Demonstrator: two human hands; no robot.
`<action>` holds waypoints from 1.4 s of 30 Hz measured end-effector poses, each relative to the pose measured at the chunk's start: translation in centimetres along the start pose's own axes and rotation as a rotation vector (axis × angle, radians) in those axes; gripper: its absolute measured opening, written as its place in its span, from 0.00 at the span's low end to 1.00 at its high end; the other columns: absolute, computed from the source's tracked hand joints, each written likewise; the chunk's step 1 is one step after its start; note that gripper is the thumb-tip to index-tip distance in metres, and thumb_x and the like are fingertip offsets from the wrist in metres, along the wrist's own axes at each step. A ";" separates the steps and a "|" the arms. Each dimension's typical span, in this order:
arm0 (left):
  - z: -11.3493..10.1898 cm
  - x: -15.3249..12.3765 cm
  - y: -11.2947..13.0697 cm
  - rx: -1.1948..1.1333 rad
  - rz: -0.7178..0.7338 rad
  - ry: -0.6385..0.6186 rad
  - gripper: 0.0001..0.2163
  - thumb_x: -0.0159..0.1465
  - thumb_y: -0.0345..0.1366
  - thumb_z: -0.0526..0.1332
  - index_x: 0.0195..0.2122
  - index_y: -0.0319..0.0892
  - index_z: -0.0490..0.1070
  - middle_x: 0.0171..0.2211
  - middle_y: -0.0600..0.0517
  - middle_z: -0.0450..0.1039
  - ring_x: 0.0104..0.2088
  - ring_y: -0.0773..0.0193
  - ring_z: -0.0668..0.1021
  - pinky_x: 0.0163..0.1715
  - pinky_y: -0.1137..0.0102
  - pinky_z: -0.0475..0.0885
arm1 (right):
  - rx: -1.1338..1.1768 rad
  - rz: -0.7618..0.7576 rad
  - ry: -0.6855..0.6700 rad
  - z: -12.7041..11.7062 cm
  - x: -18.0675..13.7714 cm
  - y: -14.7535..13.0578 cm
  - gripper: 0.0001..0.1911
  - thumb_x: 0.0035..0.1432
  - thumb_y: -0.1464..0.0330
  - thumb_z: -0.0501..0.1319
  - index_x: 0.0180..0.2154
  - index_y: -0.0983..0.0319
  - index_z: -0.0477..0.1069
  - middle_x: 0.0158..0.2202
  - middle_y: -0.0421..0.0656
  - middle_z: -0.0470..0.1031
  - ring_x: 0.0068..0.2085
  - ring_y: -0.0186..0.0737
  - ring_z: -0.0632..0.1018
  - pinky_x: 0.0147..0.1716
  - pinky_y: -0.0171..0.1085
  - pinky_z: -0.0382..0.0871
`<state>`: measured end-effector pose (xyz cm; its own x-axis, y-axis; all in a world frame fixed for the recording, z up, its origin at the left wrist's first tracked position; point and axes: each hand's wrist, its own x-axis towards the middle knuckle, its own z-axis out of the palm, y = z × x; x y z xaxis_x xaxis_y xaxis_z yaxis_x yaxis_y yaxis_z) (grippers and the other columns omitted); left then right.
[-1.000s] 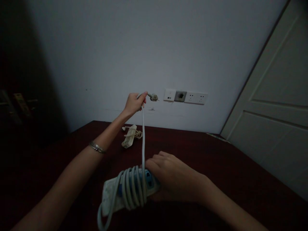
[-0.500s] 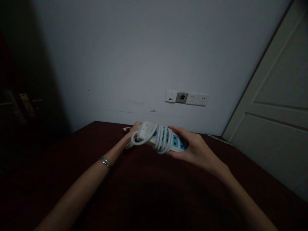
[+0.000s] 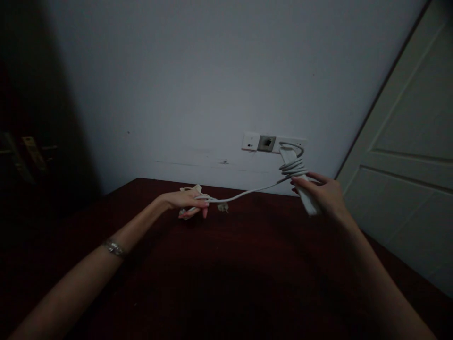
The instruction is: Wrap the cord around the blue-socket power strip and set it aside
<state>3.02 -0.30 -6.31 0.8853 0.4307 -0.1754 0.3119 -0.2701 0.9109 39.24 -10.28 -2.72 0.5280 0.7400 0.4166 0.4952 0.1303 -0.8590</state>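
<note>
My right hand (image 3: 323, 191) is closed on a white power strip (image 3: 307, 200), tilted up in front of the wall. Several turns of pale cable (image 3: 293, 166) are wound around the strip, and a loop stands off its upper end. From these turns a loose length of cord (image 3: 247, 191) runs left to my left hand (image 3: 189, 200), whose fingers are closed around it low over the table. A plug (image 3: 222, 207) dangles just right of the left hand. Crumpled pale material (image 3: 193, 189) shows behind and under that hand; what it is I cannot make out.
Behind the table (image 3: 219, 255), which is dark red, rises a pale wall with a row of sockets (image 3: 258, 141). A white panelled door (image 3: 406, 189) stands at the right. At the dim left edge is a door handle (image 3: 33, 151).
My right hand has moved right with the power strip and turned it, so its blue socket face no longer shows. A length of cord now stretches between my hands.
</note>
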 end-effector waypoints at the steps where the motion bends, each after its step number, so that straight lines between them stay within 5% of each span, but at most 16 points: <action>1: 0.5 -0.6 0.9 0.061 -0.030 -0.070 0.17 0.62 0.47 0.56 0.32 0.36 0.73 0.09 0.56 0.61 0.09 0.72 0.62 0.09 0.77 0.54 | -0.083 -0.009 -0.021 0.3 0.2 0.6 0.41 0.37 0.51 0.68 0.50 0.70 0.69 0.32 0.51 0.77 0.32 0.49 0.78 0.28 0.41 0.71; 10: 5.1 -3.6 7.4 0.399 -0.123 -0.148 0.15 0.64 0.44 0.54 0.31 0.39 0.72 0.10 0.58 0.59 0.09 0.72 0.62 0.10 0.78 0.58 | -0.857 -0.379 -0.302 5.5 -2.7 3.1 0.36 0.52 0.48 0.56 0.58 0.59 0.61 0.42 0.52 0.76 0.41 0.55 0.76 0.34 0.46 0.68; 16: 8.1 -4.8 10.7 0.679 0.127 0.001 0.16 0.63 0.41 0.55 0.21 0.39 0.68 0.14 0.55 0.63 0.15 0.72 0.64 0.16 0.77 0.58 | -0.917 -0.524 -0.466 8.3 -6.2 2.3 0.35 0.53 0.50 0.55 0.60 0.57 0.57 0.44 0.51 0.75 0.42 0.50 0.76 0.35 0.44 0.68; 23: 7.4 -6.8 13.1 0.767 0.237 0.429 0.10 0.58 0.40 0.60 0.24 0.42 0.73 0.14 0.55 0.63 0.14 0.72 0.62 0.16 0.76 0.55 | -0.841 -0.425 -0.608 8.7 -8.2 1.5 0.37 0.53 0.50 0.54 0.60 0.60 0.56 0.47 0.53 0.73 0.44 0.53 0.76 0.38 0.47 0.68; 33: 5.2 -6.8 14.0 0.787 0.412 0.637 0.13 0.57 0.40 0.60 0.18 0.41 0.68 0.11 0.57 0.57 0.12 0.74 0.58 0.14 0.75 0.52 | -0.278 -0.223 -1.185 6.5 -9.3 0.5 0.41 0.53 0.65 0.56 0.65 0.67 0.43 0.64 0.51 0.50 0.62 0.46 0.58 0.59 0.47 0.52; 37: 5.4 -6.7 13.9 0.714 0.415 0.649 0.13 0.59 0.42 0.57 0.20 0.42 0.69 0.11 0.56 0.58 0.11 0.72 0.59 0.13 0.75 0.53 | -0.037 -0.207 -1.229 6.4 -9.3 0.4 0.38 0.53 0.62 0.60 0.63 0.63 0.50 0.61 0.49 0.60 0.57 0.45 0.66 0.56 0.47 0.58; 42: 6.5 -5.9 14.0 0.658 0.461 0.612 0.12 0.58 0.42 0.57 0.21 0.42 0.70 0.12 0.56 0.60 0.13 0.72 0.62 0.13 0.75 0.55 | 0.089 -0.182 -1.113 7.8 -9.0 1.2 0.35 0.49 0.62 0.64 0.57 0.65 0.60 0.51 0.47 0.71 0.47 0.42 0.74 0.47 0.42 0.68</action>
<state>4.44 -12.18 5.06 0.6959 0.4822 0.5322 0.2759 -0.8637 0.4219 29.72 -11.66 -9.84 -0.4770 0.8753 0.0792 0.4277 0.3099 -0.8492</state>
